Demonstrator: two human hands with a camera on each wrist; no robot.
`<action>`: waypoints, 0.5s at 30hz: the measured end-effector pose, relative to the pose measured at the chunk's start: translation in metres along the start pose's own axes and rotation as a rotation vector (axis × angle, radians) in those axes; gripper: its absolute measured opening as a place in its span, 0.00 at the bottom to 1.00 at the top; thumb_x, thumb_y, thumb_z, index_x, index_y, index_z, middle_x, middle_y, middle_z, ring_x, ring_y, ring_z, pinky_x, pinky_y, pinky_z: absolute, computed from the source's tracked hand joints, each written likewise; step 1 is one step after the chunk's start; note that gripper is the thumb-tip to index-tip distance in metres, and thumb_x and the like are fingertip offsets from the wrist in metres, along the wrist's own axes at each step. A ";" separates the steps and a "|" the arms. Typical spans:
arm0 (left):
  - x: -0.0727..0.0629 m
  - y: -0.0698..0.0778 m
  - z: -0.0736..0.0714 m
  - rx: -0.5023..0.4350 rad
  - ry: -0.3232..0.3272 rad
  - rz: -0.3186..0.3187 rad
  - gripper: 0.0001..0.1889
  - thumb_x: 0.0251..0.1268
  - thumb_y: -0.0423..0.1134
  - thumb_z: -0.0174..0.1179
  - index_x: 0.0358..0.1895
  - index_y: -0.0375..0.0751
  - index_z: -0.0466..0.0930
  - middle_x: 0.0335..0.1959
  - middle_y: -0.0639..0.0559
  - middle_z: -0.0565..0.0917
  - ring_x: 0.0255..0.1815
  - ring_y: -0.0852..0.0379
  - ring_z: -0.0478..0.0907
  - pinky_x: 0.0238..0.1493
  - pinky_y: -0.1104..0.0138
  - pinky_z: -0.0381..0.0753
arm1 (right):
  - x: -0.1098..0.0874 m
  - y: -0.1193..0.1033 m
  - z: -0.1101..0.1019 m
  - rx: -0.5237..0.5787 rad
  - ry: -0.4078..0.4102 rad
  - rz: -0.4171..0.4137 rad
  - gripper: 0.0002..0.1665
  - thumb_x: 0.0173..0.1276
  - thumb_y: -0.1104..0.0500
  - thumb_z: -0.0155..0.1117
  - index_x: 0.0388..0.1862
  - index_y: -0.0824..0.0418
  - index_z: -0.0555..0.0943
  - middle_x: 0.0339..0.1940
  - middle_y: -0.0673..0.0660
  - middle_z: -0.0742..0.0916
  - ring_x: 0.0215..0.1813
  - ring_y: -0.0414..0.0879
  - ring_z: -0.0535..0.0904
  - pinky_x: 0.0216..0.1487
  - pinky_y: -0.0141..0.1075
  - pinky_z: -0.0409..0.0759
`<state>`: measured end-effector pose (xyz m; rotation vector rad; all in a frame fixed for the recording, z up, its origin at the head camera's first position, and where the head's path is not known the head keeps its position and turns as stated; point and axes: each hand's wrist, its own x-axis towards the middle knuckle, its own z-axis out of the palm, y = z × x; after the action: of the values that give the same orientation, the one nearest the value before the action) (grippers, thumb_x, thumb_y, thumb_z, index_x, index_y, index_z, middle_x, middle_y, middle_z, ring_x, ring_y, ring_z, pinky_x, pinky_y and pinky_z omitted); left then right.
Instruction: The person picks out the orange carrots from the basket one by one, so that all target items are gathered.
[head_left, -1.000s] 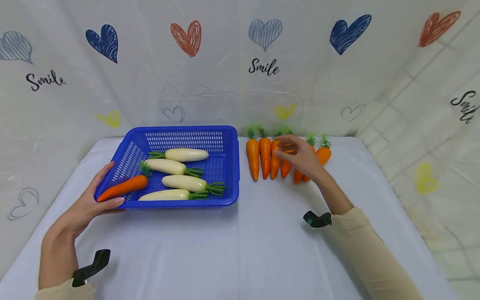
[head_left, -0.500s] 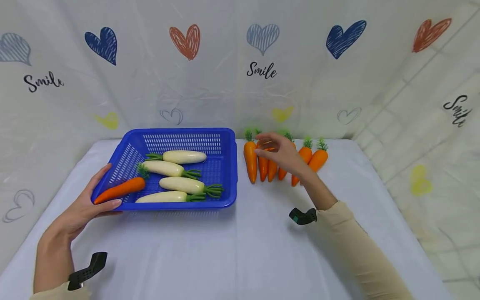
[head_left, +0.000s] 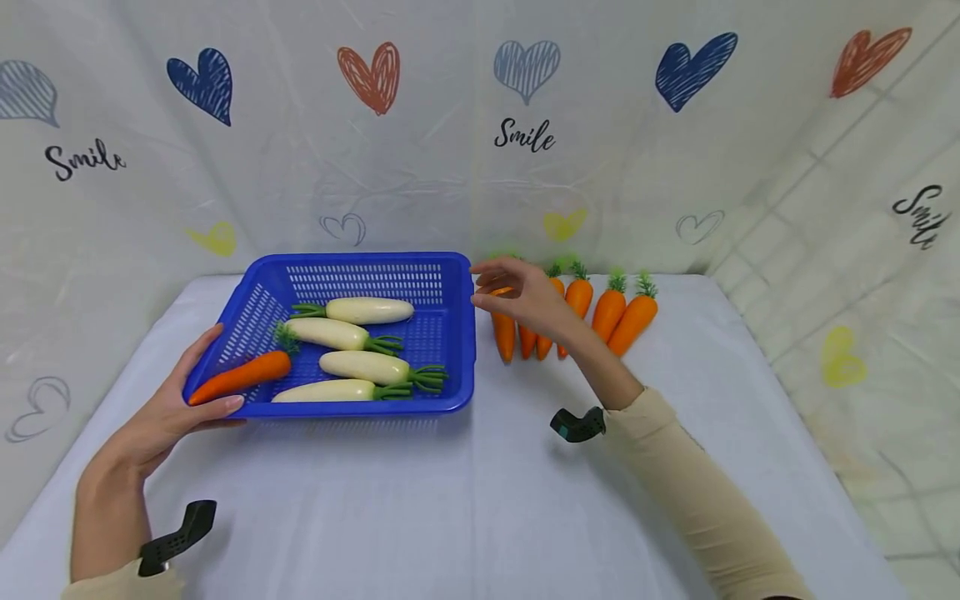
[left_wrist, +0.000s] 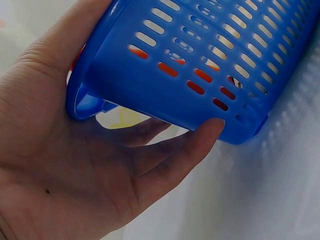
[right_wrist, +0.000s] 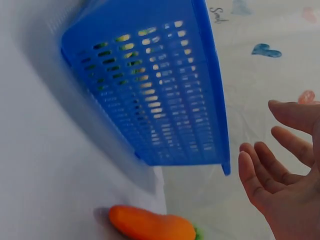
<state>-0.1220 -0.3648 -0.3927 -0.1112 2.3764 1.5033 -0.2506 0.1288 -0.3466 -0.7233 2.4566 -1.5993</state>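
Note:
A blue plastic basket stands on the left of the table with several white radishes and one orange carrot inside. My left hand grips its near left corner, the thumb over the rim and the other fingers around the outside. In the left wrist view, a fingertip touches the slotted wall. My right hand hovers by the basket's right rim, fingers apart and holding nothing. Beneath it lies a row of several carrots, partly hidden by the hand. The right wrist view shows one carrot below the basket.
A white cloth covers the table. Behind it hangs a pale sheet printed with hearts and the word "Smile". A black wrist device sits at the right cuff, and another black device at the left.
My right hand has moved left above the carrots to the basket's right rim, uncovering the carrots on the right. The left hand keeps its grip on the basket corner.

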 end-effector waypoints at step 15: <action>0.000 0.001 0.001 -0.004 -0.006 -0.001 0.52 0.77 0.46 0.59 0.78 0.90 0.24 0.84 0.31 0.23 0.74 0.17 0.56 0.49 0.67 0.90 | 0.020 -0.017 0.039 0.041 -0.077 -0.079 0.26 0.72 0.59 0.71 0.67 0.61 0.80 0.59 0.62 0.85 0.59 0.52 0.84 0.67 0.47 0.84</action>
<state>-0.1218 -0.3635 -0.3916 -0.1086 2.3686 1.5057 -0.2492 0.0822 -0.3452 -0.8684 2.3624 -1.6121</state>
